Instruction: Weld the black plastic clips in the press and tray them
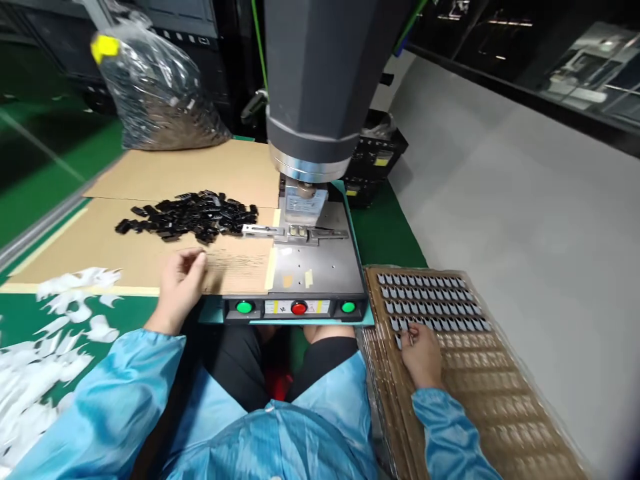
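My left hand (182, 287) is over the cardboard sheet (135, 260), with thumb and fingers curled together; whatever may be between them is hidden. Just beyond it lies a pile of small black parts (200, 215). My right hand (423, 355) is at the brown plastic tray (480, 380), its fingertips pinched around what looks like a small dark part (412, 333). Rows of small grey-and-black parts (435, 295) fill the far pockets of this tray. Between my hands stands a press (310, 120), its head above a metal fixture (299, 233).
Green buttons (245, 307) and a red button (299, 308) line the front of the press base. White paper-like scraps (40, 367) cover the left side. A bag of dark parts (160, 93) stands at the back left. Black bins (375, 157) are behind the press.
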### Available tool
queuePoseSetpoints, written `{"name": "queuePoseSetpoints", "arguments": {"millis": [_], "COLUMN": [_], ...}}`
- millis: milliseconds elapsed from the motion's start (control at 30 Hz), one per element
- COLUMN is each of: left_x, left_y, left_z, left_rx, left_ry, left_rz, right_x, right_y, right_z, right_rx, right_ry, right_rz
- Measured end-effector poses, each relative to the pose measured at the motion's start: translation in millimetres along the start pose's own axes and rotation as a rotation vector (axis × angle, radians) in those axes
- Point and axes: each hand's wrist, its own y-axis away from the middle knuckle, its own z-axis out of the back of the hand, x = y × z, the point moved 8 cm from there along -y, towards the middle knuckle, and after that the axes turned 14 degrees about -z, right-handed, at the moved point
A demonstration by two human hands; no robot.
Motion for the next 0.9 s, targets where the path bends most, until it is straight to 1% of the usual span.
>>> {"name": "queuePoseSetpoints", "arguments": {"millis": [33,100,200,267,300,333,400,467,533,567,600,633,667,733,800,867,900], "left_x": [-4.1,-13.6,-27.4,-32.8,-34.9,-37.2,-44.5,-53.6,-61.4,-63.8,-64.7,-64.2,-62.1,-53.1,-37.4,-15.5,-3.1], "left_y": [-1.8,-9.3,-25.2,-32.1,-33.0,-31.8,-24.2,-13.8,-8.6,-9.2,-11.6,-15.4,-20.0,-27.8,-27.2,-12.0,1.7], "left_z": [-7.1,-21.9,-39.4,-46.7,-48.7,-49.7,-48.4,-41.8,-23.4,-8.8,9.7,32.3,58.9,121.7,191.1,258.8,290.2], "left_rx": [0.031,0.122,0.232,0.267,0.279,0.295,0.344,0.416,0.450,0.455,0.454,0.448,0.439,0.414,0.402,0.412,0.418], "left_ry": [-0.027,-0.102,-0.245,-0.328,-0.358,-0.379,-0.401,-0.418,-0.459,-0.488,-0.524,-0.564,-0.608,-0.699,-0.772,-0.788,-0.772], "left_rz": [-0.017,-0.075,-0.224,-0.293,-0.306,-0.310,-0.308,-0.308,-0.308,-0.303,-0.292,-0.274,-0.246,-0.164,-0.046,0.109,0.198], "right_x": [17.3,65.0,161.4,228.6,259.4,286.8,331.1,363.2,386.5,395.2,402.0,406.9,410.2,413.6,417.0,424.7,430.5], "right_y": [-0.1,3.1,16.2,27.5,32.6,36.4,39.3,36.5,32.0,30.2,29.2,29.2,30.5,37.9,52.4,74.5,87.7], "right_z": [3.4,9.2,9.1,1.5,-4.1,-10.7,-26.4,-45.6,-66.1,-75.7,-83.6,-89.1,-91.9,-90.5,-84.1,-78.2,-76.1], "right_rx": [-0.003,0.016,0.127,0.222,0.259,0.283,0.293,0.269,0.230,0.210,0.187,0.163,0.140,0.107,0.108,0.156,0.196], "right_ry": [-0.044,-0.146,-0.273,-0.306,-0.308,-0.305,-0.294,-0.286,-0.278,-0.268,-0.260,-0.257,-0.264,-0.306,-0.367,-0.420,-0.445], "right_rz": [0.015,0.077,0.278,0.455,0.549,0.632,0.761,0.829,0.861,0.867,0.868,0.865,0.860,0.855,0.870,0.912,0.936]}}
